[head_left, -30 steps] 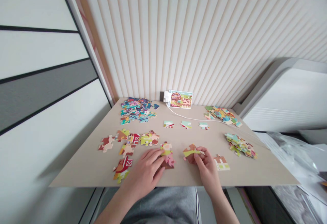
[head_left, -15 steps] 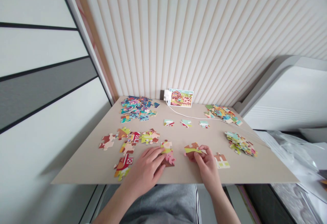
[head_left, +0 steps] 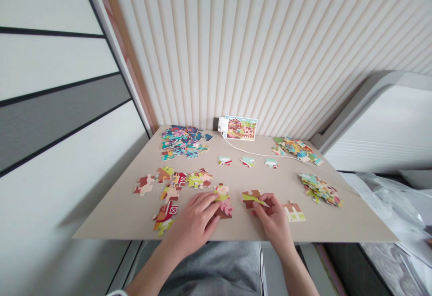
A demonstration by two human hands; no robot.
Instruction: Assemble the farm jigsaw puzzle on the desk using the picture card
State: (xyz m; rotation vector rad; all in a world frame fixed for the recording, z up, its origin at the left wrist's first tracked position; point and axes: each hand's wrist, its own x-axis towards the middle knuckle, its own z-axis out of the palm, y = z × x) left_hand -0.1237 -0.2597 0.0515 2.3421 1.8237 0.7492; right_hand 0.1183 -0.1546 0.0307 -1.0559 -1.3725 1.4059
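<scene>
My left hand [head_left: 197, 217] lies over the table with its fingers spread, the fingertips resting at the left edge of a pink pig puzzle piece [head_left: 225, 208]. A yellow-green piece [head_left: 221, 191] adjoins the pig piece at the top. Between thumb and fingers, my right hand [head_left: 272, 215] pinches a brown and green puzzle piece [head_left: 250, 198]. Part of another piece shows beneath it. Just right of that hand lies a white fence piece [head_left: 295, 213]. Several farm pieces [head_left: 171, 192] are spread out to the left, among them a red barn piece [head_left: 168, 212].
A picture card [head_left: 240, 128] leans by a white charger [head_left: 221, 124], whose cable crosses the table [head_left: 111, 224]. Three sky pieces [head_left: 248, 161] lie in a row. Piles stand at the back left [head_left: 185, 142], back right [head_left: 297, 149] and right [head_left: 320, 190].
The piece in my right hand has turned slightly, its green band now slanting down to the right. My left hand stays by the pig piece. The whole view has shifted a little.
</scene>
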